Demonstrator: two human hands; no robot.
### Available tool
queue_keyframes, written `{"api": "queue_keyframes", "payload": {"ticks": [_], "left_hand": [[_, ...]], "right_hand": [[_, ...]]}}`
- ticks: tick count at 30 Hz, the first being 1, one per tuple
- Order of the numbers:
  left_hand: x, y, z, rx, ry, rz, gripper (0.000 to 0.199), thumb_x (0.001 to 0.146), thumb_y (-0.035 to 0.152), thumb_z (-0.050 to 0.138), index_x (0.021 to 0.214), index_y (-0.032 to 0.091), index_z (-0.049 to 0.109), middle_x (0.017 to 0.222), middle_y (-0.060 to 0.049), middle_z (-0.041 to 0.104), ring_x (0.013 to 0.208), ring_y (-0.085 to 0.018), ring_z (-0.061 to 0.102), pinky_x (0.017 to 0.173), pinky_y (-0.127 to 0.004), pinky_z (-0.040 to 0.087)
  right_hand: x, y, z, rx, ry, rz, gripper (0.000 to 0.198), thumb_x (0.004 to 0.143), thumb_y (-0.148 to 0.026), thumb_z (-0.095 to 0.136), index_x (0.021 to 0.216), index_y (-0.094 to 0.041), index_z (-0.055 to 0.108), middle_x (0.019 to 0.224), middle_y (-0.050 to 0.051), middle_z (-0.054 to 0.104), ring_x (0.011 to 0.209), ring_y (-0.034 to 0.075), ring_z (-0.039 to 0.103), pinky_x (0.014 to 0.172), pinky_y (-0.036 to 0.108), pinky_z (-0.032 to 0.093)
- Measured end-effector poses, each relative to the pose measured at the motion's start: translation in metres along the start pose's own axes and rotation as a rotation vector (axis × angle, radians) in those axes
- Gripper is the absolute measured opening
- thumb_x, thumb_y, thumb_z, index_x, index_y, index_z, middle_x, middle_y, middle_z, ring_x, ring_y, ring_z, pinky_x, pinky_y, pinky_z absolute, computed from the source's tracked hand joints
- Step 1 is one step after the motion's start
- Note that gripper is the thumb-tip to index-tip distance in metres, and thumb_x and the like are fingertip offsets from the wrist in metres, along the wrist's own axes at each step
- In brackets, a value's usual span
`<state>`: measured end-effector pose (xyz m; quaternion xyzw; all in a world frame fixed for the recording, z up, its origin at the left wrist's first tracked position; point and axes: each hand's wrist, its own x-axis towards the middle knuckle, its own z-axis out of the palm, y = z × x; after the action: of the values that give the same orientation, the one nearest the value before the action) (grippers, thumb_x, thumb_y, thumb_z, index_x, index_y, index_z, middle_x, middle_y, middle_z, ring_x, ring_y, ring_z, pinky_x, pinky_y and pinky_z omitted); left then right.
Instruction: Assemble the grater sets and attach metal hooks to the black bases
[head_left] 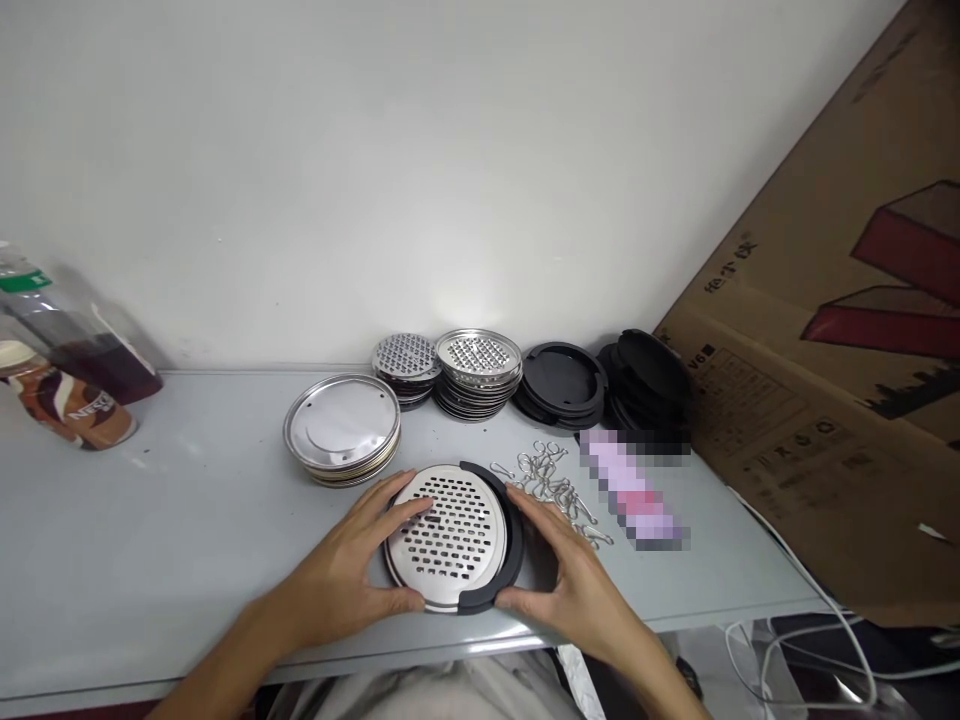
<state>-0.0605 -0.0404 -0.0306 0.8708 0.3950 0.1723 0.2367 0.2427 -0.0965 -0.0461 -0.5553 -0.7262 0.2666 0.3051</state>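
A round metal disc with rows of slots (448,525) rests at the front of the table, with a black curved rim piece (514,540) around its right side. My left hand (349,555) grips the disc's left edge, thumb at the front and fingers over the top. On the other side, my right hand (559,565) is closed round the black rim piece. Behind my left hand stands a stack of plain metal lids (343,425). Small wire hooks (559,485) lie in a loose pile behind my right hand.
Two stacks of slotted metal discs (405,360) (478,365) stand by the wall, beside black round trays (564,380) and more black pieces (649,375). A blurred purple item (630,490) lies right. A large cardboard box (810,400) leans there; bottles (71,400) stand far left.
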Motion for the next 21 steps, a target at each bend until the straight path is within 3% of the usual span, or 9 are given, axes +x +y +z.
{"api": "queue_keyframes", "payload": {"ticks": [6,16,21], "left_hand": [[0.0040,0.0010,0.0082,-0.013,-0.005,0.003,0.085,0.077,0.053,0.075,0.149,0.035,0.035,0.162,-0.007,0.021,0.147,-0.034,0.023,0.117,-0.057,0.027],[0.0075,0.0028,0.0088,-0.027,-0.001,-0.024,0.088,0.072,0.054,0.078,0.148,0.036,0.036,0.161,-0.006,0.024,0.147,-0.033,0.024,0.117,-0.057,0.027],[0.0079,0.0048,0.0094,-0.032,-0.007,-0.035,0.090,0.070,0.055,0.080,0.147,0.034,0.038,0.160,-0.007,0.027,0.145,-0.033,0.029,0.116,-0.055,0.030]], "right_hand": [[0.0016,-0.0001,0.0038,-0.016,-0.007,-0.018,0.096,0.072,-0.044,0.081,0.152,-0.030,0.030,0.154,0.010,0.038,0.142,0.035,0.034,0.118,0.059,0.021],[0.0014,0.0013,0.0062,-0.038,-0.008,-0.003,0.098,0.070,-0.040,0.083,0.152,-0.031,0.030,0.154,0.008,0.040,0.142,0.034,0.035,0.116,0.056,0.030],[0.0015,0.0027,0.0095,-0.108,-0.005,-0.114,0.096,0.072,-0.048,0.080,0.152,-0.028,0.031,0.155,0.012,0.037,0.142,0.034,0.035,0.117,0.058,0.026]]}}
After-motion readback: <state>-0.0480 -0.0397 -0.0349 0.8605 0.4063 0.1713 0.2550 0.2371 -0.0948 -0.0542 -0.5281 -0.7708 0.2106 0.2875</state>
